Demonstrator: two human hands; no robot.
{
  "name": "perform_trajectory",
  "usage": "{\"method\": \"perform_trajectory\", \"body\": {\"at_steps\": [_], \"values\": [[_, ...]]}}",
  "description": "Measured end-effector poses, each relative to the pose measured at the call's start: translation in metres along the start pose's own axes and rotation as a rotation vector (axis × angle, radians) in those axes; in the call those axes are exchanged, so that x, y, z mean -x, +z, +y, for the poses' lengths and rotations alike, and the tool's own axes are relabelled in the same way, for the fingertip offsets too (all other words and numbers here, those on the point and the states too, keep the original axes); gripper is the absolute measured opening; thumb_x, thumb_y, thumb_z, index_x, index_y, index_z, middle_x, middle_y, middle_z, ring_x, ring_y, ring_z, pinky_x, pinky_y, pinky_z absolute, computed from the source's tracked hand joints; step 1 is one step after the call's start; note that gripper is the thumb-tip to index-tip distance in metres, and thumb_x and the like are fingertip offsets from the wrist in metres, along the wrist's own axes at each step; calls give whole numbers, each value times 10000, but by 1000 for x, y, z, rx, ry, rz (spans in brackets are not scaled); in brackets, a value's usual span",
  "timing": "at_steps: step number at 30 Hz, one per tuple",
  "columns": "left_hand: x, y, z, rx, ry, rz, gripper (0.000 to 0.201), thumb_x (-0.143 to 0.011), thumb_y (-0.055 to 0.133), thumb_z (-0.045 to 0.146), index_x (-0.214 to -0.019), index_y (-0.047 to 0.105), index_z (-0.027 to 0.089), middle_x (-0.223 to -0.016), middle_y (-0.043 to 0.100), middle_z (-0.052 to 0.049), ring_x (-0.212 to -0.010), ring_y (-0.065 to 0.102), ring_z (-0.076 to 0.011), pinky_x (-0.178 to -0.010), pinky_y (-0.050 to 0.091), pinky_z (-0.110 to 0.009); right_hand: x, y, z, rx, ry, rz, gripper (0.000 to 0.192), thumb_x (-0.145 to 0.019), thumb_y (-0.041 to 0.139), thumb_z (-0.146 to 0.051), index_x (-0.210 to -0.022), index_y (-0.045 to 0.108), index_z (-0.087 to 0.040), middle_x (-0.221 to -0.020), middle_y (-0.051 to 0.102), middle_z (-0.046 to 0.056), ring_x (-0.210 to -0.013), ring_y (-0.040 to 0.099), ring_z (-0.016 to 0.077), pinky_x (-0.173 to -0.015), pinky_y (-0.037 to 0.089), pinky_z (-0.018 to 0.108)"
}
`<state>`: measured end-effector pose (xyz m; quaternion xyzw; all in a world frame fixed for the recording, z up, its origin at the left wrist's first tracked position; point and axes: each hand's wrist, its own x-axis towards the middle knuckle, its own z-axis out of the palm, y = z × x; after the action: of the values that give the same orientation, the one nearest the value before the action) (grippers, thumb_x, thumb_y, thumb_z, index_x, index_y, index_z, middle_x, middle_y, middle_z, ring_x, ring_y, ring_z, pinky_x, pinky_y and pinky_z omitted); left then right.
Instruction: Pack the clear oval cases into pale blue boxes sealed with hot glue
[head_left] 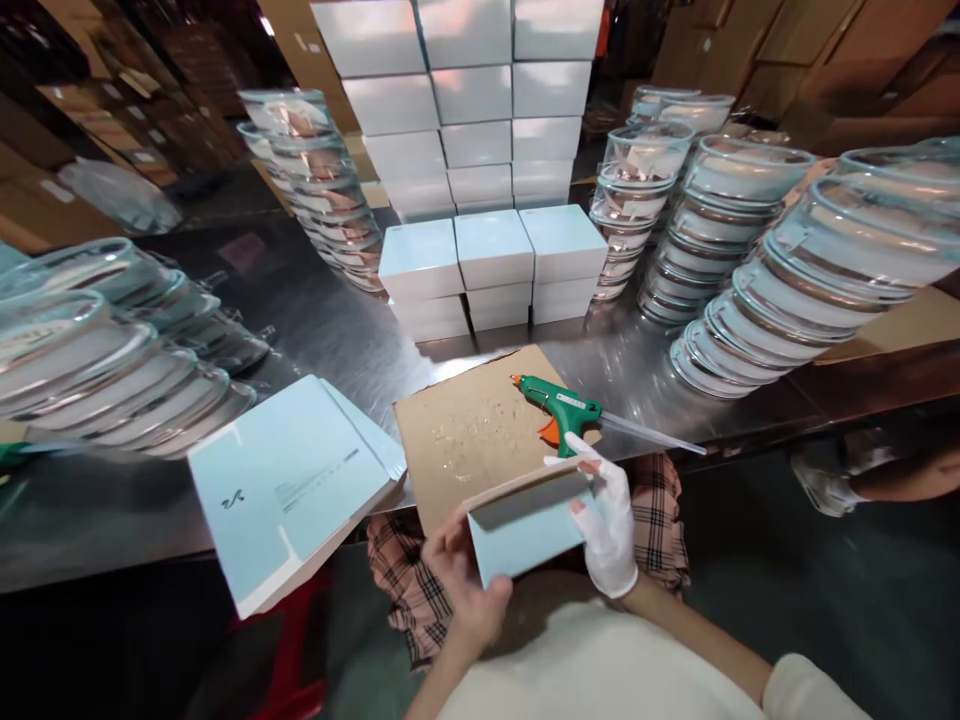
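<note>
A light blue cardboard box [531, 535] is held at the front edge of the table, tilted toward me, with a dark shaded band along its far side. My bare left hand [465, 580] grips its left end, thumb on the near edge, slightly blurred. At the right end, my right hand [609, 520] in a white glove with bare fingertips holds the box. Just beyond it, a green glue gun [559, 405] with an orange trigger and a clear glue stick [652, 433] lies on a brown cardboard sheet [472, 425] spotted with dried glue.
To the left lies a stack of flat light blue box pieces [300, 490]. White-and-blue boxes [480, 100] are piled at the back, with a lower row [495, 250] before them. Stacked glass dishes [795, 270] stand right, more glass dishes [97, 340] left, on the metal table [337, 320].
</note>
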<state>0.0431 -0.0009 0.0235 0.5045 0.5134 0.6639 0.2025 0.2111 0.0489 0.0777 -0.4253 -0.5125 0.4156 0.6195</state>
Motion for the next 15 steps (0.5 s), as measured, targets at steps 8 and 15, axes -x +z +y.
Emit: {"method": "perform_trajectory", "body": {"at_steps": [8,15], "values": [[-9,-47,-5,-234,136,-155,247,-847,808,343,-1062,723,256,-1244,671,-90,-1131,697,-248,-888,584,-327,-55,-30,-8,589,253,-115,346,-1005,462,-520,-1075,614,-216,-1111,762,127,-992,742,256,-908,560,374],[-1,-41,-23,-196,50,-36,259,-814,833,391,-1001,724,248,-1287,648,-93,-1266,616,-267,-1012,527,-373,-121,-21,3,1098,651,-167,456,-750,807,-445,-1047,691,-119,-1096,763,240,-1063,731,389,-870,515,390]]}}
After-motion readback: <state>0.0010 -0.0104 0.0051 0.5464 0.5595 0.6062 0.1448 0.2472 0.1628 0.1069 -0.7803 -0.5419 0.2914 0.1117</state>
